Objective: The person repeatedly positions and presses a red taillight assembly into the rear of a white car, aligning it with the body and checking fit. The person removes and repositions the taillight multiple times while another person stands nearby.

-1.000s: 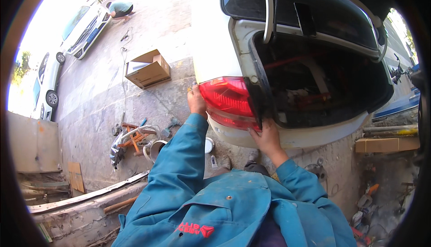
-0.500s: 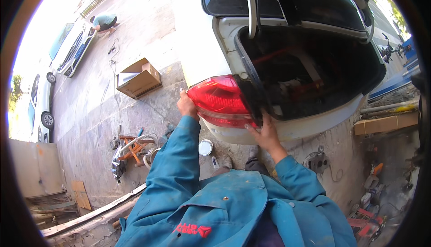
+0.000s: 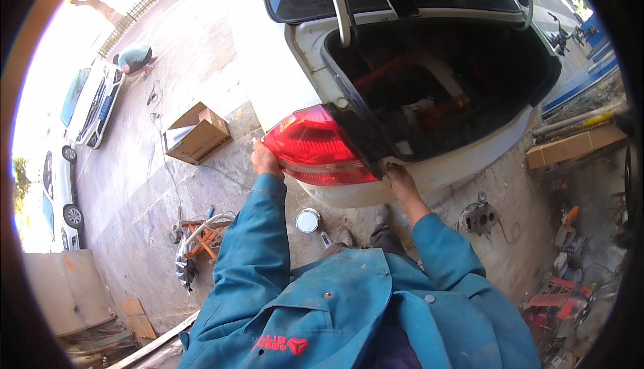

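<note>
Head view puts the red tail lamp (image 3: 315, 146) at the rear corner of the white car (image 3: 268, 80), just beside the open boot (image 3: 443, 80), and you hold it between both hands. It is a long, glossy plastic lens, rounded along its top and tapering toward the bumper, deep red with a paler band running across its lower half. Its inner end meets the dark edge of the boot opening.

Your left hand (image 3: 265, 160) is raised at the lamp's outer end, fingers curled against the lens edge where it meets the white body panel. Your right hand (image 3: 400, 181) sits at the lamp's lower inner corner, fingers closed up under it against the bumper (image 3: 463, 161). Both forearms reach up and forward from your body in blue work sleeves, the cloth dusty and marked with grime.

Below the lamp, on the rough stone paving, a small round tin (image 3: 308, 221) with a pale lid stands near your feet. Farther toward your left an open cardboard box (image 3: 198, 134) lies on the ground, with an orange tool stand (image 3: 201, 235) nearer to you. Another person (image 3: 135, 58) crouches beside a parked car (image 3: 90, 104) well apart, near the upper left.
</note>
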